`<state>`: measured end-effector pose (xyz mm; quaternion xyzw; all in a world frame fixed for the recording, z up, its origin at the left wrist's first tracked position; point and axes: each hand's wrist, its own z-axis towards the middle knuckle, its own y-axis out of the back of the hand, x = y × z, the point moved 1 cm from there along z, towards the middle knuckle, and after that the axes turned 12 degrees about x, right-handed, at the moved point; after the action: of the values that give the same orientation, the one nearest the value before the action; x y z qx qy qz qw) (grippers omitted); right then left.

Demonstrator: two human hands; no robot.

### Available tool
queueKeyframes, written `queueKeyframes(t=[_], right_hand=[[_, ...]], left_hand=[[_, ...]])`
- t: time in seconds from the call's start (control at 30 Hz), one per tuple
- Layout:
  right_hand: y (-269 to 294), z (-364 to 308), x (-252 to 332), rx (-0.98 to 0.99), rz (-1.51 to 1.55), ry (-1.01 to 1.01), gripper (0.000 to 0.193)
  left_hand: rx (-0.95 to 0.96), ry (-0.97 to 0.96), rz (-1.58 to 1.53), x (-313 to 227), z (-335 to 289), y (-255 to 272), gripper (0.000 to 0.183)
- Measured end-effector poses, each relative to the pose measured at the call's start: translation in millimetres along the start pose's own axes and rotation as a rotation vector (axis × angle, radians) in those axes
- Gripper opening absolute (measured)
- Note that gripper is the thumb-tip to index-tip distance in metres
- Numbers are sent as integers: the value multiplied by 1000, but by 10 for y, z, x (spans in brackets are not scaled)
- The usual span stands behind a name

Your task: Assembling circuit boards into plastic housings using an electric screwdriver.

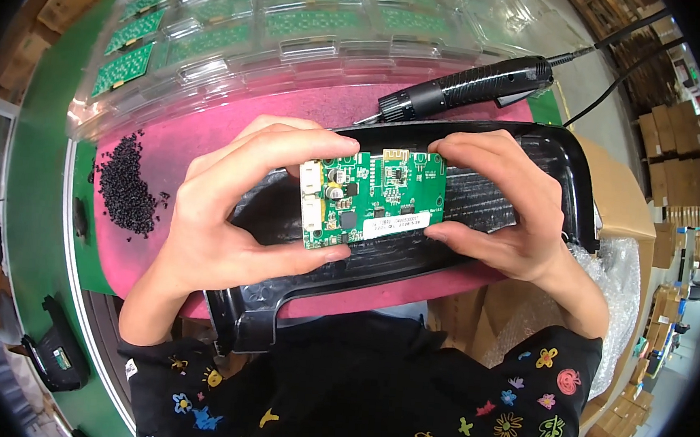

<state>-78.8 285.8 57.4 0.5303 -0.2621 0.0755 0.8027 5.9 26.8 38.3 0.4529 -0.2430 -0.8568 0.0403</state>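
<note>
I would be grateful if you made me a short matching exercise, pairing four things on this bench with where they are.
A. White-labelled circuit board
B. Small black pieces
C. Electric screwdriver
D. Bubble wrap

1. Beyond the black shell, tip pointing left
2. Heaped on the left of the pink mat
3. Beside the right forearm
4. Held between left hand and right hand

Pairs: A-4, B-2, C-1, D-3
</note>
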Motion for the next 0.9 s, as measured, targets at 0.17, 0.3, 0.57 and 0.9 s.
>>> queueKeyframes(t=[0.17, 0.3, 0.57, 0.9], right_hand=[[-86, -80, -160, 79, 83, -80, 55], [-230, -176, -310, 141, 161, -102, 53], [-344, -214, -442, 167, 167, -110, 55], [-358, -148, -448, 174, 167, -115, 57]], left_hand=[[302, 246, 219, 34, -9, -74, 61], [441, 351, 296, 72, -31, -158, 56], [471, 399, 381, 97, -9, -195, 57], [463, 365, 424, 118, -20, -154, 57]])
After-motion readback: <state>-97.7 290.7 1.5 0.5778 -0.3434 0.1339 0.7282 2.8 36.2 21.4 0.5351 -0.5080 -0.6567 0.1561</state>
